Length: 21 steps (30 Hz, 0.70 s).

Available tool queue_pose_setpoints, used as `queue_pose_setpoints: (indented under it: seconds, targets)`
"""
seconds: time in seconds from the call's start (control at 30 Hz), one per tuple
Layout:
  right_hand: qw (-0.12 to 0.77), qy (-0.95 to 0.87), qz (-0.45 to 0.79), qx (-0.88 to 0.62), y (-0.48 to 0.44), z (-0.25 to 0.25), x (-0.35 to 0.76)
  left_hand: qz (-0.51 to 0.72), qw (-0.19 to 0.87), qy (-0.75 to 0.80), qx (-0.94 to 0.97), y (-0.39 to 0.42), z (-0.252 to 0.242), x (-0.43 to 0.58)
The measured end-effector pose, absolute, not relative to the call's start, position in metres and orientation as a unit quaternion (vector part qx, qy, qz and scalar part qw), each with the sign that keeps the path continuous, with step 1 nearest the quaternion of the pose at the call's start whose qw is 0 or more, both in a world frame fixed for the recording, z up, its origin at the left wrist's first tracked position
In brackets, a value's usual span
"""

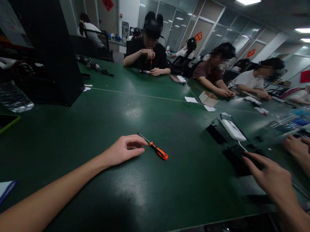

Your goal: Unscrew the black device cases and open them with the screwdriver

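On the green table rests my left hand, its fingers loosely curved and the thumb apart from them, with nothing held. Just beyond its fingertips lies a screwdriver with an orange and black handle. The screwdriver's thin metal shaft points up and left behind the fingers. At the right, my right hand reaches over the table, thumb and index finger closed on the edge of a small dark object. That object is blurred, so its kind is unclear. A white cable runs from it towards a white device.
A black cabinet-like object, a clear plastic bottle and a green-edged phone stand or lie left. Across sits a small cardboard box near papers. A neighbour's hands are at the far right; several people sit opposite.
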State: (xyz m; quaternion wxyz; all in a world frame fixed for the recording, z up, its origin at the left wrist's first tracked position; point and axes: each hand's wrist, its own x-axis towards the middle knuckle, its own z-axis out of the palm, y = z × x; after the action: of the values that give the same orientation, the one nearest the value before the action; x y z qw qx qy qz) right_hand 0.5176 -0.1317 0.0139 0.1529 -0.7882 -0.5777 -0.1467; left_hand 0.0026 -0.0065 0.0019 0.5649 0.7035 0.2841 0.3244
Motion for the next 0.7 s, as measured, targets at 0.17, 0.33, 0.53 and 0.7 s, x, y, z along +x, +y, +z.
queue_pose_setpoints:
  seconds: [0.17, 0.33, 0.53, 0.7]
  targets:
    - [0.158, -0.576, -0.128, -0.791, -0.1339, 0.0045, 0.5135, 0.325, 0.564, 0.281, 0.705, -0.0052, -0.0003, 0.0017]
    - [0.131, -0.588, -0.126, -0.788, -0.1381, 0.0078, 0.5136, 0.321, 0.562, 0.282, 0.709, -0.0054, 0.0006, 0.0009]
    - [0.126, -0.617, -0.143, -0.764, -0.1379, 0.0047, 0.5146, 0.317, 0.553, 0.284, 0.716, -0.0049, 0.0025, 0.0006]
    - [0.139, -0.635, -0.122, -0.75, -0.1311, 0.0074, 0.5206, 0.313, 0.552, 0.284, 0.719, -0.0053, 0.0025, 0.0006]
